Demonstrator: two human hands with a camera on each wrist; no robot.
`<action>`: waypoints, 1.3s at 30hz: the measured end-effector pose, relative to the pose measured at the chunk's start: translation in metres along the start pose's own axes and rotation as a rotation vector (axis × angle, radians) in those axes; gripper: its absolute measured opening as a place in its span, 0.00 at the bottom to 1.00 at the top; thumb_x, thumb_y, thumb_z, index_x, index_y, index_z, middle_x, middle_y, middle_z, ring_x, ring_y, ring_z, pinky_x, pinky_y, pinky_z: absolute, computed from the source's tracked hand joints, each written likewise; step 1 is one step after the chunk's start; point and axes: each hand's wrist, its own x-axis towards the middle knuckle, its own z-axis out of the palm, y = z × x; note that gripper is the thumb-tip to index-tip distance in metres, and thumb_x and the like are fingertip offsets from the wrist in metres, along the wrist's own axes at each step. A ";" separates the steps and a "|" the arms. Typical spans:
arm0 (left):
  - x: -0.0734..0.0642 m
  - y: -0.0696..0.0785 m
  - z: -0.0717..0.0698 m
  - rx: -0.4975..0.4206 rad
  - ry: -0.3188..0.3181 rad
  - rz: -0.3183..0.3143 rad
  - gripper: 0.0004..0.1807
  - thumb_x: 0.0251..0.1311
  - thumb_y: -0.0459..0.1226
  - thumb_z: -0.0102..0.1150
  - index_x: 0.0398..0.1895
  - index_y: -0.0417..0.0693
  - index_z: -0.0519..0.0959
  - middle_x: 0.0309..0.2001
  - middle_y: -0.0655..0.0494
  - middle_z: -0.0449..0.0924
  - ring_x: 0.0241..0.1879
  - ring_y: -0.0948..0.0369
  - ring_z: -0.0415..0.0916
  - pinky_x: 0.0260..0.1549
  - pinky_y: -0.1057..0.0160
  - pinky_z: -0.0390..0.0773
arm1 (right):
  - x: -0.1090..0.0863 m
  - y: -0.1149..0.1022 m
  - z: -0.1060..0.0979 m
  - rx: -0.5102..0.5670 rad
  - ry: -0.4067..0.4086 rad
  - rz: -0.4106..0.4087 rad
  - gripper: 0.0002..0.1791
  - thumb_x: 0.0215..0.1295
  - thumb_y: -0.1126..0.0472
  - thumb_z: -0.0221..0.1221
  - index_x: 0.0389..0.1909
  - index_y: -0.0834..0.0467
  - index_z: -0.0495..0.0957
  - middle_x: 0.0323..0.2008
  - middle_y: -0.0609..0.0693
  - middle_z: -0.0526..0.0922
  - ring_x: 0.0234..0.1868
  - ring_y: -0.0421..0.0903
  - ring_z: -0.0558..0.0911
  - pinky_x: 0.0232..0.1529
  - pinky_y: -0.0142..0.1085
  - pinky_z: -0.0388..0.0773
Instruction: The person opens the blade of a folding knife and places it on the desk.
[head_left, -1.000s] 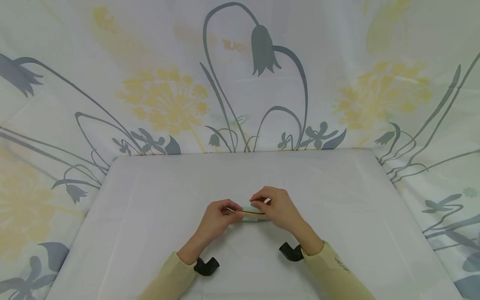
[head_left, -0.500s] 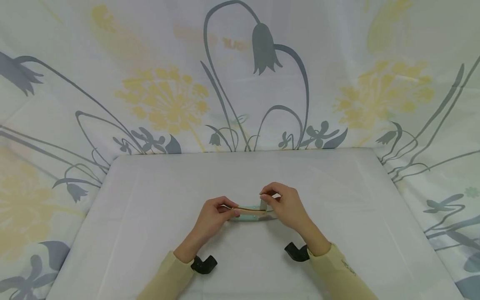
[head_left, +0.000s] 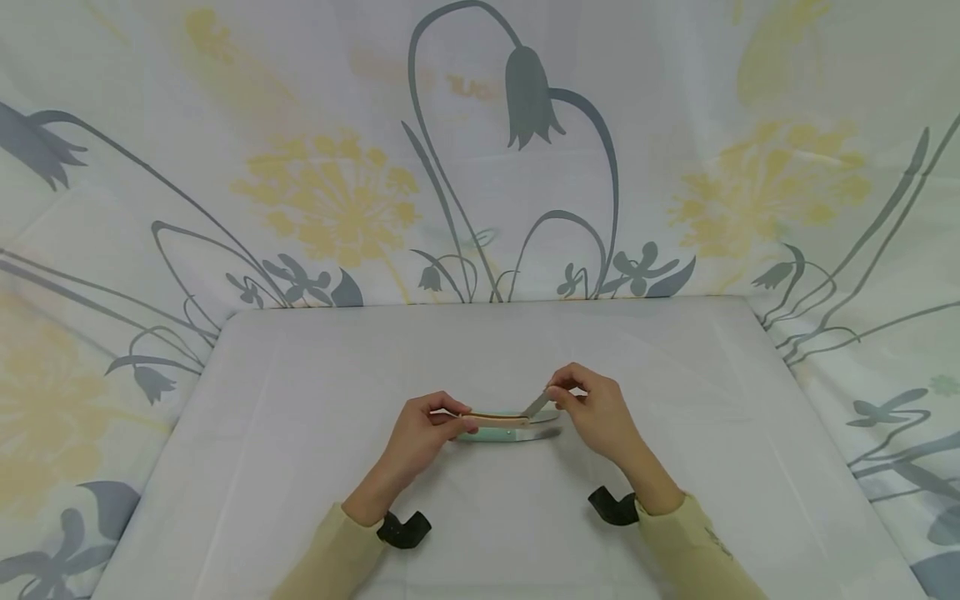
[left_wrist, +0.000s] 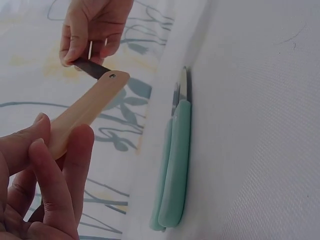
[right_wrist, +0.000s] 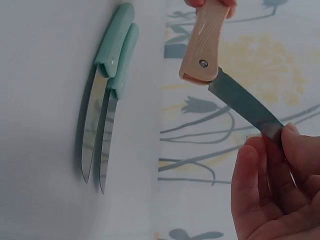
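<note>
A folding knife with a peach-coloured handle (right_wrist: 204, 42) is held above the table. My left hand (head_left: 426, 429) grips the handle between thumb and fingers. Thumb and fingertips of my right hand (head_left: 600, 410) pinch the steel blade (right_wrist: 247, 104) near its tip. The blade stands partly unfolded, at an angle to the handle. Below lie two knives with mint-green handles (left_wrist: 177, 167), side by side, their blades (right_wrist: 92, 122) extended and pointing right in the head view. The peach handle partly covers them there.
The white-covered table (head_left: 322, 358) spreads around the hands. Behind and beside it hangs a white cloth (head_left: 480, 167) printed with grey and yellow flowers. Black curved mounts (head_left: 405, 530) stick out at both wrists.
My right hand has moved right, swinging the blade from the handle through upright to a rightward slant. My left hand has shifted slightly left, and more of the green knives shows.
</note>
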 end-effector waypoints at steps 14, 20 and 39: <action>0.000 0.000 -0.005 -0.125 -0.027 -0.027 0.08 0.62 0.31 0.66 0.41 0.36 0.81 0.34 0.43 0.87 0.38 0.51 0.86 0.33 0.67 0.75 | -0.005 0.014 -0.011 -0.009 -0.001 0.091 0.02 0.66 0.66 0.64 0.38 0.58 0.81 0.35 0.50 0.83 0.34 0.48 0.83 0.44 0.42 0.82; 0.000 0.001 -0.004 -0.170 -0.025 -0.023 0.03 0.63 0.30 0.65 0.38 0.41 0.80 0.37 0.41 0.86 0.37 0.58 0.85 0.33 0.68 0.74 | -0.005 0.018 -0.016 0.008 -0.015 0.137 0.02 0.66 0.68 0.64 0.38 0.62 0.82 0.34 0.50 0.83 0.36 0.53 0.83 0.45 0.43 0.82; 0.002 -0.002 -0.008 -0.201 0.000 -0.030 0.07 0.65 0.32 0.64 0.43 0.40 0.78 0.38 0.45 0.86 0.41 0.60 0.85 0.34 0.65 0.75 | -0.008 0.035 -0.012 0.051 -0.084 0.217 0.03 0.66 0.63 0.65 0.37 0.60 0.82 0.35 0.55 0.86 0.38 0.55 0.83 0.33 0.37 0.77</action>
